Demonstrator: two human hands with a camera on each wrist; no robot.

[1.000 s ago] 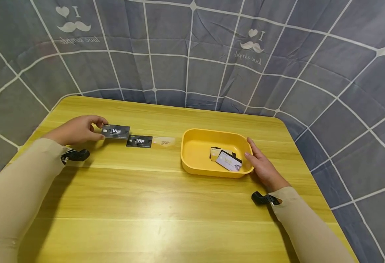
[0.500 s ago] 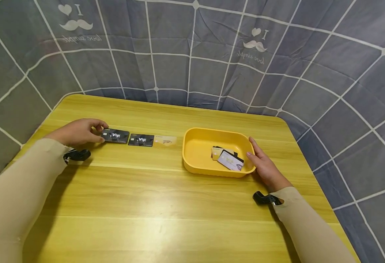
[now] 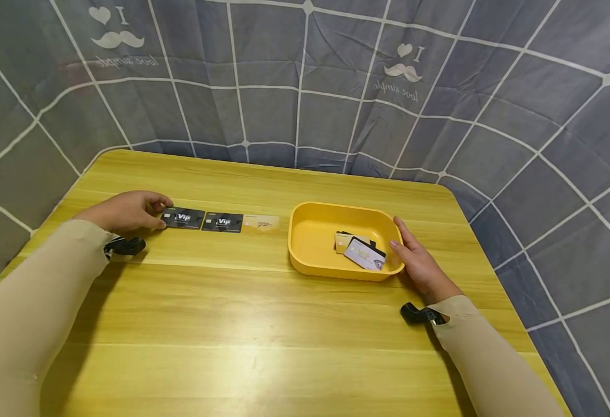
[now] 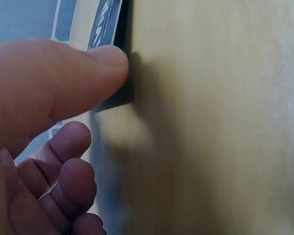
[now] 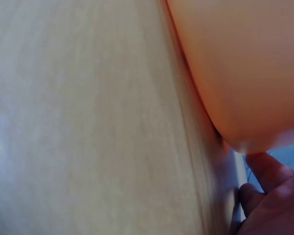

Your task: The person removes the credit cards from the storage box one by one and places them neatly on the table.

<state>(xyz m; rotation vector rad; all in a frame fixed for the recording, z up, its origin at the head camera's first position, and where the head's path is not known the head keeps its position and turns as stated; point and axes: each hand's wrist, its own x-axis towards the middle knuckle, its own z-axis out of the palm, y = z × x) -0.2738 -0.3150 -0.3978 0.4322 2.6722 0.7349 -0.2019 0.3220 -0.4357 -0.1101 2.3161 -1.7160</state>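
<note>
My left hand (image 3: 127,209): thumb and forefinger pinch the 9 o'clock end of the first black Vip card (image 3: 183,218).
First black Vip card: face up, at the 9 o'clock end of a row of three.
Second black Vip card (image 3: 222,222): middle of the row, face up.
Cream-gold card (image 3: 260,223): 3 o'clock end of the row.
Yellow tray (image 3: 312,237): upright, toward 3 o'clock from the row, near the cream-gold card.
Tray contents: white VIP card (image 3: 363,255) overlapping a gold card (image 3: 342,242), toward 4 o'clock on the tray floor.
My right hand (image 3: 422,260): grips the tray's 3 o'clock end, thumb over the rim.
Wood-grain table (image 3: 232,324): bears row and tray.
Grey checked curtain (image 3: 268,110): beyond the table's 12 o'clock edge.
</note>
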